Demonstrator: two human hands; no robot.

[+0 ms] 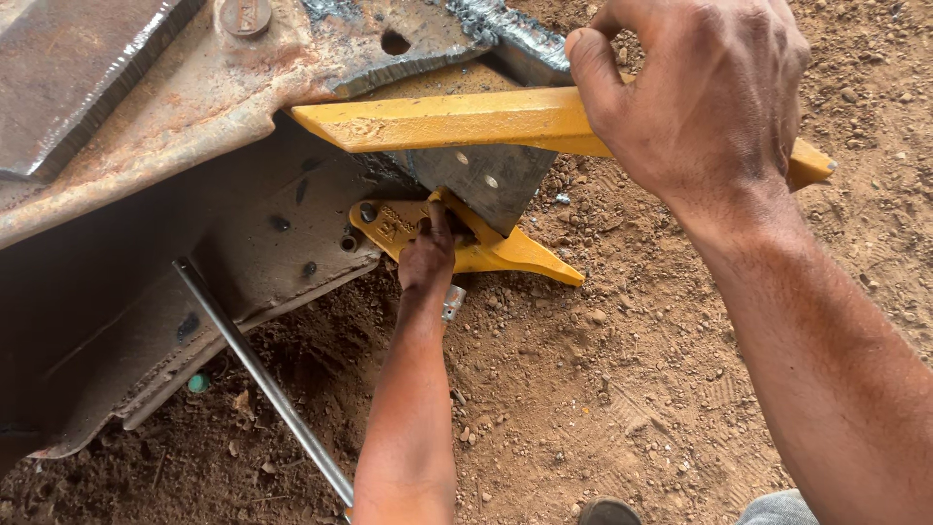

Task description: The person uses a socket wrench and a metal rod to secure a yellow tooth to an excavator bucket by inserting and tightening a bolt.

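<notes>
Reddish dirt ground [622, 389] beneath a rusty steel bucket edge [194, 126]. Right hand [700, 97] is clenched around the upper yellow tooth [457, 119]; left hand [428, 255], fingers curled, presses the lower yellow tooth [505, 253] near the ground. A steel rod [262, 379] lies alongside.

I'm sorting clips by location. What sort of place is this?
Probably an outdoor worksite or repair yard for earthmoving machines: bare reddish dirt ground, a rusty welded steel bucket, and yellow digging teeth that the right hand and left hand grip.
</notes>
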